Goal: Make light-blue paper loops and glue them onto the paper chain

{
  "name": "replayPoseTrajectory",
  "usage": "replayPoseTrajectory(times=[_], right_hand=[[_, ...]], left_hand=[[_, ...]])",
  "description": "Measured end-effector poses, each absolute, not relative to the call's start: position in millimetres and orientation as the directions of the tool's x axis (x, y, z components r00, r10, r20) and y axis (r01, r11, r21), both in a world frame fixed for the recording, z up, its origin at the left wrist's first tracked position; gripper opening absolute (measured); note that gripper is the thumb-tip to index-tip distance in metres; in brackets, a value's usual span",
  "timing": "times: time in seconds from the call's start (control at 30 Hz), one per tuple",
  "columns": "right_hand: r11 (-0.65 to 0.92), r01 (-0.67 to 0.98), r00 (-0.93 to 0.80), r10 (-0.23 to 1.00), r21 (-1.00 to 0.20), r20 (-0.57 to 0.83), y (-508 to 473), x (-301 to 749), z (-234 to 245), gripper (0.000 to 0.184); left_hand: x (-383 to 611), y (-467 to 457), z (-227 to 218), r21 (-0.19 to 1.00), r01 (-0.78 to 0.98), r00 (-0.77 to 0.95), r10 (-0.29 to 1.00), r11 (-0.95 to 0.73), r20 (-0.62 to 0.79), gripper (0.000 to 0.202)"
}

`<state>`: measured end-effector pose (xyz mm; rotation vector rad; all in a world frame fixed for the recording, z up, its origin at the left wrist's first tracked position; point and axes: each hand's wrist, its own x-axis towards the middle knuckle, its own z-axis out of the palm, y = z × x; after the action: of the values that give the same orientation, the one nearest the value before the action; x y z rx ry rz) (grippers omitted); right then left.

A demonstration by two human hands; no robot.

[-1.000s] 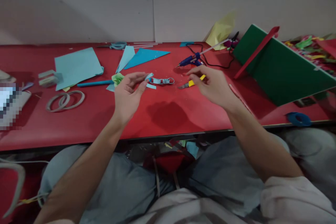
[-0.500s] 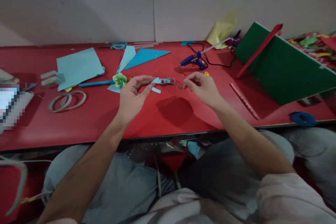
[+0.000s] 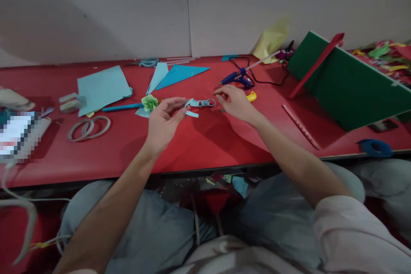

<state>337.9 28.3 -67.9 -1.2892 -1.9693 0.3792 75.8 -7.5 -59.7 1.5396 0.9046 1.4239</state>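
Note:
My left hand (image 3: 163, 124) pinches a light blue paper strip (image 3: 195, 102) between thumb and fingers. The strip is folded into small curls, with a round loop at its right end, and a short flat tail of light blue paper (image 3: 192, 114) sticks out below. Just right of that loop is my right hand (image 3: 234, 100), fingers stretched toward it and slightly apart, with no object visible in them. Left of my left hand lies a green paper flower (image 3: 149, 102) beside a blue stick (image 3: 123, 107).
A blue glue gun (image 3: 236, 78) lies behind my right hand, near a yellow object (image 3: 251, 96). Light blue paper sheets (image 3: 104, 87), scissors (image 3: 148, 63) and tape rings (image 3: 80, 130) lie left. A green board (image 3: 346, 85) leans at right, past a patterned pink strip (image 3: 301, 127).
My right hand has moved left and slightly up, closer to the looped end, and its fingers have stretched out. The left hand keeps its hold on the strip. The view has shifted slightly.

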Motion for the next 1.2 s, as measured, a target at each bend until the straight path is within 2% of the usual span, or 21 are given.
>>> replayPoseTrajectory(times=[0.1, 0.2, 0.4, 0.5, 0.57, 0.6, 0.7, 0.77, 0.83, 0.97, 1.1, 1.2], right_hand=[[0.473, 0.450, -0.247, 0.881, -0.757, 0.403, 14.3, 323.7, -52.8, 0.031], [0.490, 0.340, -0.356, 0.857, -0.803, 0.372, -4.3, 313.3, -41.2, 0.033], [0.425, 0.258, -0.437, 0.852, -0.868, 0.287, -17.4, 311.5, -30.3, 0.026], [0.327, 0.253, -0.601, 0.790, -0.910, 0.117, -17.2, 322.8, -27.2, 0.032], [0.315, 0.352, -0.625, 0.780, -0.881, 0.029, -13.6, 331.6, -29.6, 0.040], [0.336, 0.415, -0.576, 0.816, -0.845, 0.042, -10.6, 335.4, -32.5, 0.043], [0.383, 0.545, -0.308, 0.919, -0.746, 0.246, 0.3, 341.5, -44.7, 0.042], [0.398, 0.535, -0.191, 0.916, -0.745, 0.352, 4.2, 340.1, -49.7, 0.038], [0.441, 0.477, -0.148, 0.893, -0.761, 0.425, 2.1, 335.0, -47.5, 0.040], [0.547, 0.406, -0.207, 0.835, -0.732, 0.509, -12.8, 320.1, -22.0, 0.045], [0.667, 0.379, -0.405, 0.743, -0.641, 0.533, -19.0, 308.4, 2.7, 0.036], [0.696, 0.349, -0.453, 0.712, -0.628, 0.536, -17.0, 304.2, 7.8, 0.029]], left_hand=[[75.3, -9.0, -61.0, 0.938, -0.062, 0.116, 0.931, -0.340, 0.345, 0.044], [75.2, -10.9, -59.8, 0.945, -0.067, 0.149, 0.933, -0.320, 0.326, 0.045], [72.5, -10.6, -55.3, 0.932, -0.006, 0.143, 0.922, -0.362, 0.359, 0.046], [70.3, -8.7, -54.4, 0.923, 0.041, 0.125, 0.919, -0.382, 0.375, 0.047], [69.6, -8.7, -53.1, 0.914, 0.062, 0.117, 0.913, -0.400, 0.392, 0.046], [69.7, -9.3, -52.2, 0.907, 0.075, 0.114, 0.907, -0.414, 0.405, 0.046], [71.4, -13.3, -48.3, 0.882, 0.114, 0.121, 0.888, -0.456, 0.444, 0.043], [73.3, -16.8, -46.3, 0.869, 0.122, 0.127, 0.876, -0.480, 0.466, 0.042], [74.9, -19.8, -45.7, 0.852, 0.122, 0.136, 0.859, -0.508, 0.493, 0.040], [75.5, -23.0, -47.8, 0.812, 0.170, 0.176, 0.828, -0.558, 0.533, 0.037], [75.4, -25.5, -48.3, 0.805, 0.207, 0.217, 0.828, -0.556, 0.517, 0.036], [75.8, -27.4, -46.8, 0.815, 0.179, 0.243, 0.828, -0.550, 0.506, 0.032]])
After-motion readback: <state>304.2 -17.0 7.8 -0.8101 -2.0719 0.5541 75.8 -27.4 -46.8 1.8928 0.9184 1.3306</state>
